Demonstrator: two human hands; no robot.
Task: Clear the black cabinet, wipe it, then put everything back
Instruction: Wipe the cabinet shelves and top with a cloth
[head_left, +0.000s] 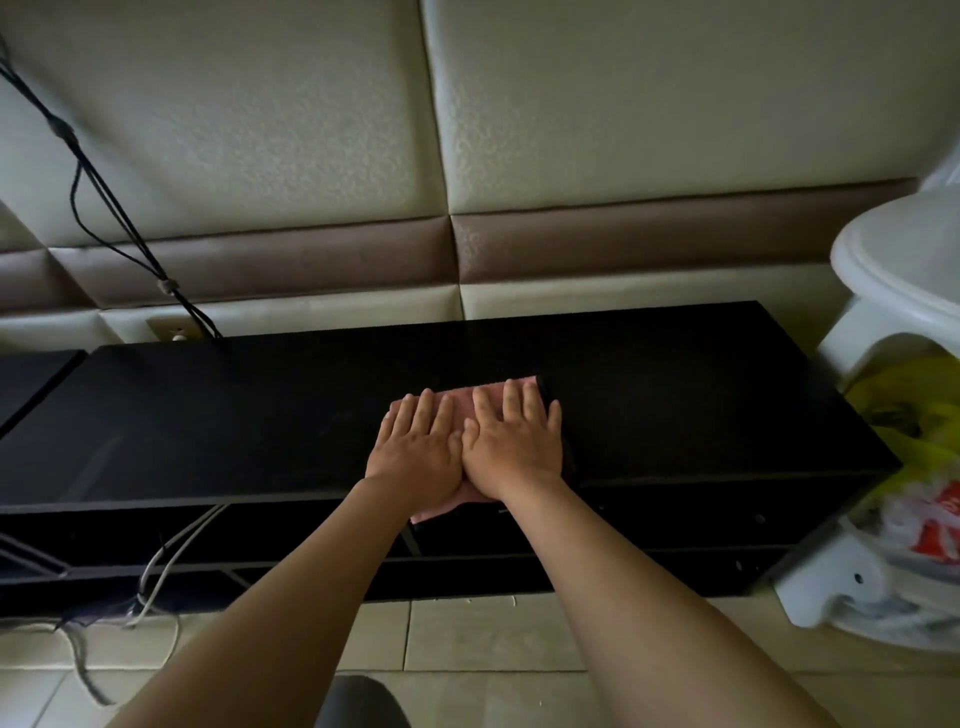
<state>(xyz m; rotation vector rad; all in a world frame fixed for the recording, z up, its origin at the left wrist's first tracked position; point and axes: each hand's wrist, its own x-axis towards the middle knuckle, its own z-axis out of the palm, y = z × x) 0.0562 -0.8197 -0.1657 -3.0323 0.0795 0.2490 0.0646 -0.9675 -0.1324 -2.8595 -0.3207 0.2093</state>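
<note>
The top of the black cabinet (208, 415) lies bare from its left end to its right corner, so the clearing step looks done, at least for the top. The open shelves below the front edge are too dark to judge; only a grey cable (171, 551) shows there.

The wiping step appears to be in hand. A pink cloth (462, 402) lies flat on the cabinet top at its front edge, a little right of the middle, with one corner hanging over that edge. The left hand (415, 447) and the right hand (511, 441) press down on it side by side, thumbs touching, fingers straight and spread, gripping nothing.

How much of the top has been wiped cannot be told from its dark surface. Putting everything back is not yet begun. What came off the cabinet is not plainly in view; a yellow plastic bag (904, 395) sits under a white stool (883, 270) off the cabinet's right end, but whether it belongs there is unclear
</note>
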